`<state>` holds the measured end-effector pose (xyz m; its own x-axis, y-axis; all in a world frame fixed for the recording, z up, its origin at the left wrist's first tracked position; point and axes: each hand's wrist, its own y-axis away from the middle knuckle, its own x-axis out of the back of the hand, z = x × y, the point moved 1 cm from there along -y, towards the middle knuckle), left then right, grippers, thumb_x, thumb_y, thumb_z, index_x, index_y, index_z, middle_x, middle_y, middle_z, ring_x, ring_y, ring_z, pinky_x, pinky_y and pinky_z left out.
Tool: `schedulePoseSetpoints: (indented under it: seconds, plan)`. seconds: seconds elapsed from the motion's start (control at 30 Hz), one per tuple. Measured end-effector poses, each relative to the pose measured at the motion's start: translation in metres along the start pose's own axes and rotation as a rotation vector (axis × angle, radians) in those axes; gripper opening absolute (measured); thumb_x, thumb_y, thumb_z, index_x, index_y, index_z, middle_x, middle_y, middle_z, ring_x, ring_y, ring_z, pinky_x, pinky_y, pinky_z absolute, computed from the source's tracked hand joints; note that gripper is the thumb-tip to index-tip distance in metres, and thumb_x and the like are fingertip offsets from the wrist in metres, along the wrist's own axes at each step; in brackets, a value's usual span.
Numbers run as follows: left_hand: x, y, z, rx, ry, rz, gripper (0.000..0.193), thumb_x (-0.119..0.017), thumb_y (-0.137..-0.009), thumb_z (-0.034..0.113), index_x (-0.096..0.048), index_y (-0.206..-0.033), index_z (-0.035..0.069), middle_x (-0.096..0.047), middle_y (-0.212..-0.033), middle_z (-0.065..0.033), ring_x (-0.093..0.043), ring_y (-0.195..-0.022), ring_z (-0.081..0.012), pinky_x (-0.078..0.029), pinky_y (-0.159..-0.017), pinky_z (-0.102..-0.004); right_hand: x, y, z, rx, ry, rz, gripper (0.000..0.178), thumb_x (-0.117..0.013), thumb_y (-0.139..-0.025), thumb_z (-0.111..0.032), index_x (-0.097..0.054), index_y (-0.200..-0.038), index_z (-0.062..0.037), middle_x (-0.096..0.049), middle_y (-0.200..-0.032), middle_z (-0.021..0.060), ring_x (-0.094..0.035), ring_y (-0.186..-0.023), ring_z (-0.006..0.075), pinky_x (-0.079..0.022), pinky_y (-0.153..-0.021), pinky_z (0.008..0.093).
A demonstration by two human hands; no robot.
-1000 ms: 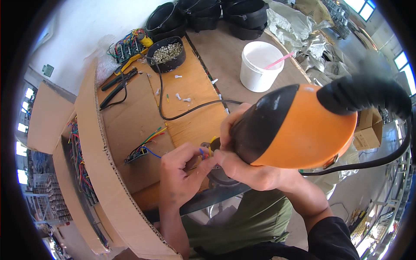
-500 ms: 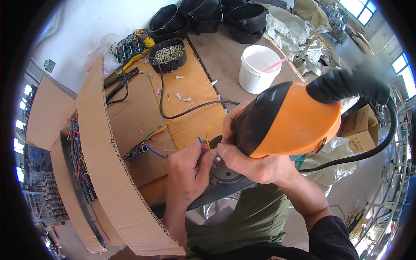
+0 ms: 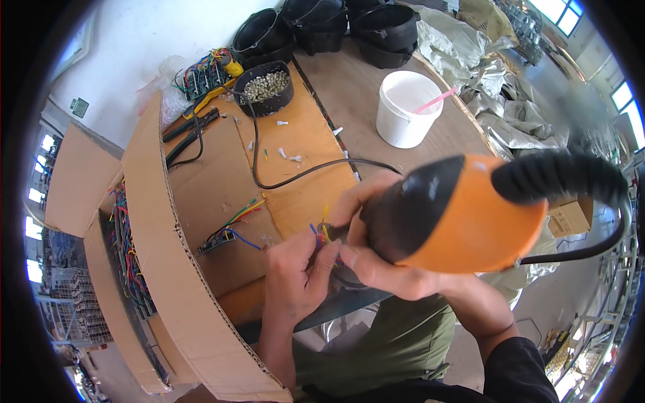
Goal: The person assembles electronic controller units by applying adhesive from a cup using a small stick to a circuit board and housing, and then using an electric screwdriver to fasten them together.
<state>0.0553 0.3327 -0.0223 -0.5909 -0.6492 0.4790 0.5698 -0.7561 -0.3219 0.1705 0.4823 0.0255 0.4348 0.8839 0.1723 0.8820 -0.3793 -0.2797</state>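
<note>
My left hand (image 3: 295, 279) is closed in a pinch on a few coloured wires (image 3: 325, 215), whose blue and yellow ends stick up past the fingers. My right hand (image 3: 396, 272) wraps round the dark nose of an orange-and-black corded power tool (image 3: 480, 215), which stands large in front of it. The right thumb meets the wires beside my left fingertips. Below both hands, a round grey metal part (image 3: 353, 279) is mostly covered. The tool's working tip is hidden behind my fingers. Left of my hands lies a small circuit board (image 3: 218, 240) with coloured leads on cardboard.
A tall cardboard box (image 3: 151, 215) stands along the left, with wired boards (image 3: 127, 248) beyond. Pliers (image 3: 191, 127), a black tub of small fittings (image 3: 265, 91), loose white connectors (image 3: 295, 158), a black cable (image 3: 302, 168), a white bucket (image 3: 403, 117) and black pots (image 3: 383, 33) occupy the bench.
The power tool and my right hand have shifted a little lower and to the right in view. My left hand keeps its pinch on the wires. The whole view has shifted slightly.
</note>
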Motion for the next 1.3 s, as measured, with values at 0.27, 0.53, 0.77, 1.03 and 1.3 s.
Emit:
schedulePoseSetpoints:
  seconds: [0.27, 0.53, 0.77, 1.03, 1.3]
  plan:
    - [0.004, 0.001, 0.001, 0.018, 0.055, -0.013, 0.026, -0.070, -0.088, 0.011, -0.053, -0.072, -0.001, -0.044, -0.057, -0.0117, -0.047, -0.049, -0.0264, -0.034, -0.048, -0.0376, 0.013, -0.008, -0.033, 0.094, 0.001, -0.055, 0.026, -0.078, -0.062, -0.003, -0.066, -0.084, -0.0014, -0.065, -0.063, 0.0056, -0.059, -0.047, 0.0129, -0.045, -0.047, 0.0246]
    - [0.004, 0.081, 0.033, 0.709, 1.327, 0.579, 0.020, -0.056, -0.095, 0.002, -0.052, -0.114, 0.004, -0.055, -0.089, -0.0054, -0.053, -0.076, -0.0155, -0.044, -0.069, -0.0274, 0.032, 0.024, -0.033, 0.378, -0.597, -0.003, 0.039, -0.074, -0.075, 0.005, -0.053, -0.106, -0.0036, -0.062, -0.068, 0.0093, -0.061, -0.058, 0.0221, -0.051, -0.056, 0.0360]
    - [-0.027, 0.129, 0.065, 0.968, 1.605, 0.377, 0.022, -0.046, -0.095, -0.006, -0.055, -0.115, -0.002, -0.059, -0.125, -0.0223, -0.061, -0.116, -0.0332, -0.051, -0.102, -0.0409, 0.026, 0.062, -0.052, 0.383, -0.825, -0.013, 0.036, -0.071, -0.086, -0.004, -0.048, -0.113, -0.0098, -0.063, -0.076, 0.0045, -0.062, -0.062, 0.0190, -0.052, -0.060, 0.0340]
    - [-0.053, 0.140, 0.052, 0.832, 1.599, 0.182, 0.024, -0.047, -0.103, 0.009, -0.057, -0.123, -0.001, -0.068, -0.112, -0.0217, -0.071, -0.094, -0.0276, -0.062, -0.078, -0.0381, -0.006, 0.094, -0.060, 0.276, -0.778, 0.182, 0.028, -0.066, -0.089, -0.011, -0.046, -0.109, -0.0081, -0.055, -0.069, 0.0001, -0.054, -0.055, 0.0115, -0.046, -0.058, 0.0292]
    - [-0.051, 0.145, 0.044, 0.758, 1.538, 0.103, 0.020, -0.051, -0.104, 0.022, -0.056, -0.102, 0.004, -0.069, -0.083, -0.0179, -0.069, -0.063, -0.0254, -0.055, -0.048, -0.0326, -0.012, 0.102, -0.061, 0.204, -0.822, 0.323, 0.032, -0.073, -0.089, -0.018, -0.050, -0.111, -0.0112, -0.053, -0.070, 0.0021, -0.052, -0.060, 0.0160, -0.044, -0.062, 0.0336]
